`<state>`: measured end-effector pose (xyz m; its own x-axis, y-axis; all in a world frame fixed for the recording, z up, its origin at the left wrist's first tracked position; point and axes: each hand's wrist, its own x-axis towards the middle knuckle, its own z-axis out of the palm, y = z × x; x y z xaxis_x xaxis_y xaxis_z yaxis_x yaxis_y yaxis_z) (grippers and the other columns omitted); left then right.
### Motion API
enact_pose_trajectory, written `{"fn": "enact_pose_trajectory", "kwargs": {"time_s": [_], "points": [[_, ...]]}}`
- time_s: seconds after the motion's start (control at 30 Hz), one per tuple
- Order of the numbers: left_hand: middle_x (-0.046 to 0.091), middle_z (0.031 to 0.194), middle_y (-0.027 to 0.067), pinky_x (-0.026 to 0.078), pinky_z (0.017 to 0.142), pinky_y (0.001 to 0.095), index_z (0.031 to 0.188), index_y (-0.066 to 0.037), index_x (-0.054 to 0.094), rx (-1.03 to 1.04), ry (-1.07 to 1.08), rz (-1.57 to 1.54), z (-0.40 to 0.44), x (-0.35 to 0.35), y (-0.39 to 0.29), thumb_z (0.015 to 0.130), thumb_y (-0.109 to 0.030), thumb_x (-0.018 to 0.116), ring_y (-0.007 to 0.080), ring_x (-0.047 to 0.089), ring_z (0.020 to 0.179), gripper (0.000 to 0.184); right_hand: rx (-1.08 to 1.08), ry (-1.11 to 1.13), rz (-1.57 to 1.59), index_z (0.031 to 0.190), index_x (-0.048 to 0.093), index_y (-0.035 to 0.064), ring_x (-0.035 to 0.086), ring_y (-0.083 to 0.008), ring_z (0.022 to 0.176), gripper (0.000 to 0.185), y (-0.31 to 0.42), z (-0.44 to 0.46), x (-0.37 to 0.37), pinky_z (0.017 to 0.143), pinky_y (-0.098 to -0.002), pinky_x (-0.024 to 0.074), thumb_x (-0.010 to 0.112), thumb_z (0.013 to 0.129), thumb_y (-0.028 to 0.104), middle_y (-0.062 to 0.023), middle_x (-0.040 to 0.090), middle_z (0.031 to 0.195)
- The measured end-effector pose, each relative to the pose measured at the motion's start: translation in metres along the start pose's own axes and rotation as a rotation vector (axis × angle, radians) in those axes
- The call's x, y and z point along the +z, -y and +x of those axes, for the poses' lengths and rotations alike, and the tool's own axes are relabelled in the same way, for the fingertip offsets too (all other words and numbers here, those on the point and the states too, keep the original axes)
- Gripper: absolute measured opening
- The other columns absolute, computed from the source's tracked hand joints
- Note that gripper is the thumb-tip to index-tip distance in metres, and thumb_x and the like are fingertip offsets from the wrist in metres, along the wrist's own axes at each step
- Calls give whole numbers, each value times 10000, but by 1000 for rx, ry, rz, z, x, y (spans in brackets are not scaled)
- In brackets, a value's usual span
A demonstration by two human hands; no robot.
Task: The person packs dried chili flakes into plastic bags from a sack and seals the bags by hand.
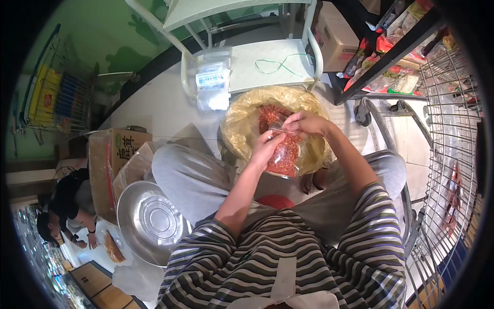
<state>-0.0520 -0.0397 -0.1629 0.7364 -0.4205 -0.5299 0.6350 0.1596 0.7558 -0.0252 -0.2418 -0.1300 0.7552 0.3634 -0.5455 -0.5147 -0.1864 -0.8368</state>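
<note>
Between my knees stands a large sack lined with yellowish plastic (pixel 242 116), its mouth rolled wide, with dried red chili flakes (pixel 267 117) inside. Over its near edge I hold a clear plastic bag (pixel 283 157) filled with red chili flakes. My left hand (pixel 267 147) grips the bag's upper left side near the opening. My right hand (pixel 307 125) pinches the top edge of the bag on the right, fingers closed together. Part of the sack's contents is hidden behind my hands.
A metal basin (pixel 154 219) lies by my left knee, beside cardboard boxes (pixel 121 154). Ahead, a pale shelf stand (pixel 247 72) carries clear packaging bags (pixel 213 85) and green string (pixel 280 64). A wire cart (pixel 450 118) stands right. Another person (pixel 74 201) crouches far left.
</note>
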Motion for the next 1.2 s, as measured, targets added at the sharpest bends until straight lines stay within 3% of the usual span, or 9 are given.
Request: {"fn": "enact_pose_trajectory", "kwargs": {"time_s": [0.07, 0.13, 0.3, 0.37, 0.4, 0.63, 1.03, 1.1, 1.2], "points": [[650, 884, 46, 486, 692, 256, 1005, -16, 619, 22, -131, 11, -3, 4, 2, 878, -156, 629, 100, 597, 771, 189, 113, -79, 101, 759, 652, 61, 566, -123, 646, 151, -15, 2, 3, 594, -284, 448, 618, 849, 177, -13, 609, 695], [651, 865, 42, 477, 689, 254, 997, -8, 620, 171, -210, 212, 4, -5, 15, 877, -149, 627, 95, 589, 760, 185, -293, -408, -1000, 803, 637, 49, 609, -254, 675, 61, -31, 1, 14, 633, -332, 497, 586, 776, 71, -98, 623, 741], [647, 846, 29, 456, 724, 252, 989, -31, 626, 280, -283, 397, 13, -16, 26, 868, -123, 621, 98, 574, 785, 153, -694, -494, -591, 872, 628, 61, 618, -328, 787, 132, -12, -5, 59, 726, -409, 493, 543, 797, 129, -156, 636, 842], [641, 866, 26, 451, 724, 248, 995, -32, 617, 285, -217, 387, 15, -8, 23, 868, -118, 617, 94, 566, 797, 153, -724, -940, -804, 868, 611, 45, 614, -321, 761, 159, -39, 19, 55, 735, -408, 481, 525, 843, 177, -175, 635, 839], [635, 886, 23, 446, 725, 244, 1000, -33, 608, 284, -158, 387, 16, -5, 22, 868, -112, 614, 89, 558, 808, 154, -291, -461, -569, 846, 604, 11, 612, -314, 694, 245, -40, 6, 41, 690, -407, 473, 502, 883, 231, -192, 625, 762], [616, 840, 19, 426, 709, 231, 988, -31, 591, 297, -202, 571, 25, -15, 29, 865, -71, 582, 86, 519, 758, 129, -334, -794, -253, 804, 628, 17, 599, -315, 608, 320, -32, 13, 40, 607, -382, 463, 501, 890, 297, -182, 605, 649], [650, 787, 99, 454, 660, 296, 908, -21, 623, 368, -268, 554, 14, -14, 12, 831, -186, 634, 166, 598, 708, 183, -514, -582, -402, 854, 658, -42, 614, -328, 653, 364, -28, 11, 50, 683, -343, 488, 478, 910, 270, -209, 640, 740], [628, 721, 93, 438, 609, 291, 899, -29, 617, 272, -328, 813, -4, -5, -10, 830, -202, 641, 154, 574, 633, 189, 187, -533, -950, 899, 668, -25, 632, -329, 739, 371, -29, 7, 34, 742, -359, 491, 453, 911, 278, -210, 648, 788], [642, 733, 118, 461, 620, 328, 907, -42, 615, 299, -334, 725, -2, -4, -1, 822, -215, 646, 204, 615, 656, 195, -20, -532, -565, 910, 673, -28, 649, -323, 758, 384, -42, 8, 34, 769, -385, 491, 459, 891, 290, -228, 648, 800]]}}
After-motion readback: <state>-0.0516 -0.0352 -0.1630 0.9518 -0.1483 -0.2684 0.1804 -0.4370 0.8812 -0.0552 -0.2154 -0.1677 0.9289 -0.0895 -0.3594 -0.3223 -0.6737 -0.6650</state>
